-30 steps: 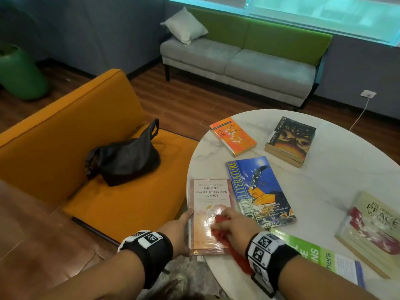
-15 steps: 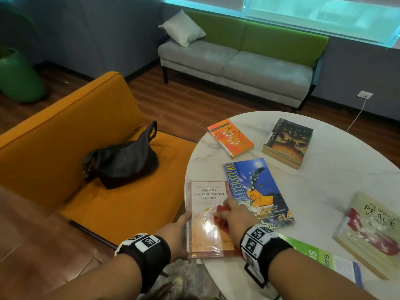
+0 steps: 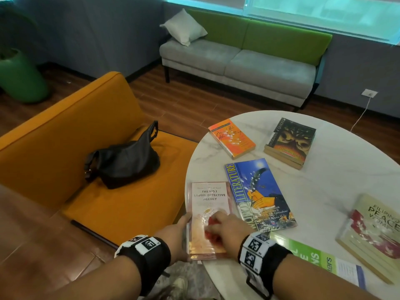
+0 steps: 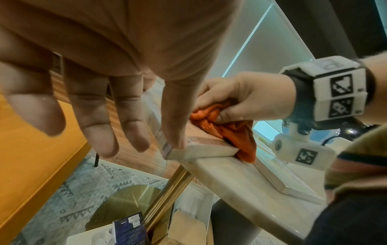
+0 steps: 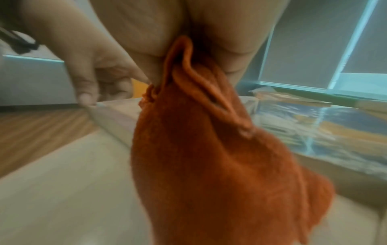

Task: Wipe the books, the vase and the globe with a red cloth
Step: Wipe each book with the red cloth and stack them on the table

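Round white marble tabletop (image 3: 324, 180) with books lying flat on it. Blue "Literature" book (image 3: 257, 191) in the middle. Just beside it, at the near edge, pale pink "No. 1 Ladies Detective Agency" book (image 3: 205, 195), shiny cover, corner sticking over the rim. Left hand (image 3: 179, 230) with loose straight fingers, thumb pressing the book's side. Right hand (image 3: 229, 226) bunched tight around crumpled red cloth (image 4: 226, 131), rubbing on the pink cover.

pink book (image 3: 208, 204): "THE NO.1 LADIES DETECTIVE AGENCY" | blue book (image 3: 257, 191): "WORLD LITERATURE" on spine edge | dark book (image 3: 289, 140): "GUARDIANS OF GA'HOOLE" | cream book (image 3: 376, 232): "FILIPINO PEACE WOMEN", partly cut off
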A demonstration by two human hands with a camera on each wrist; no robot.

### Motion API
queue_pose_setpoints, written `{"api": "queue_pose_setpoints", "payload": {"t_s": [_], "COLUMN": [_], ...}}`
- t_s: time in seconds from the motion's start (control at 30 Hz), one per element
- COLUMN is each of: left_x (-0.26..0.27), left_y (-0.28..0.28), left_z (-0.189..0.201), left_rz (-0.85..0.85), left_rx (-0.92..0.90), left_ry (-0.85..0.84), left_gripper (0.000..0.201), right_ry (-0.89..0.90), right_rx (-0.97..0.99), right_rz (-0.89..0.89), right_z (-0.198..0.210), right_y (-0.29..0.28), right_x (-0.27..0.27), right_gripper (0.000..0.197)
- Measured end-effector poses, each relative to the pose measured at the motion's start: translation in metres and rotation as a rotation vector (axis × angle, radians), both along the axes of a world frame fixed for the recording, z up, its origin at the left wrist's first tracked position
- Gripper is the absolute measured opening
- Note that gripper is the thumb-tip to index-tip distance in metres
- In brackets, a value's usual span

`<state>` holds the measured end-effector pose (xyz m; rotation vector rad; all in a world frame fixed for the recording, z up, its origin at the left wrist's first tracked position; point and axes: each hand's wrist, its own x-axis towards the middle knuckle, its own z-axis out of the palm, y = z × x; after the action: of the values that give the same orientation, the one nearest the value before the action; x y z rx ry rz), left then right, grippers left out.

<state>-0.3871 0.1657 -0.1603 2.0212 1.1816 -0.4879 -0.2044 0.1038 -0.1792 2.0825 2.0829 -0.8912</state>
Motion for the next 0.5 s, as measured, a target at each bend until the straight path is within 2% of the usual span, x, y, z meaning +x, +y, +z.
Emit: {"api": "queue_pose_setpoints", "payload": {"t_s": [0.07, 0.1, 0.17, 0.2, 0.27, 0.33, 0.4, 0.47, 0.5], "left_x": [0.000, 0.001, 0.002, 0.002, 0.002, 0.001, 0.001, 0.001, 0.002], "left_y": [0.001, 0.001, 0.001, 0.001, 0.001, 0.000, 0.000, 0.000, 0.001], "left_z": [0.000, 0.000, 0.001, 0.002, 0.002, 0.002, 0.002, 0.003, 0.003], "left_rz": [0.002, 0.000, 0.000, -0.002, -0.004, -0.003, 0.003, 0.001, -0.001], "left_rx": [-0.010, -0.014, -0.014, -0.011, -0.009, -0.004, -0.005, -0.011, -0.011], "left_ry": [0.001, 0.000, 0.002, 0.004, 0.016, 0.024, 0.023, 0.029, 0.030], "left_gripper": [0.115, 0.114, 0.114, 0.115, 0.115, 0.116, 0.116, 0.115, 0.115], "right_ry": [0.053, 0.041, -0.027, -0.009, -0.107, -0.125, -0.072, 0.112, 0.151], "right_rx": [-0.008, 0.057, 0.166, 0.190, 0.175, 0.131, 0.086, 0.051, 0.104], "right_rz": [0.104, 0.150, 0.140, 0.055, 0.006, 0.047, 0.134, 0.070, 0.026], "right_z": [-0.008, -0.013, -0.014, -0.010, 0.003, 0.008, 0.008, 0.009, 0.008], "right_y": [-0.006, -0.005, 0.004, 0.009, 0.011, 0.000, -0.009, -0.012, -0.011], "right_x": [-0.002, 0.004, 0.013, 0.013, 0.011, 0.004, -0.006, -0.009, -0.005], "right_gripper": [0.032, 0.032, 0.033, 0.034, 0.039, 0.040, 0.034, 0.022, 0.016]}}
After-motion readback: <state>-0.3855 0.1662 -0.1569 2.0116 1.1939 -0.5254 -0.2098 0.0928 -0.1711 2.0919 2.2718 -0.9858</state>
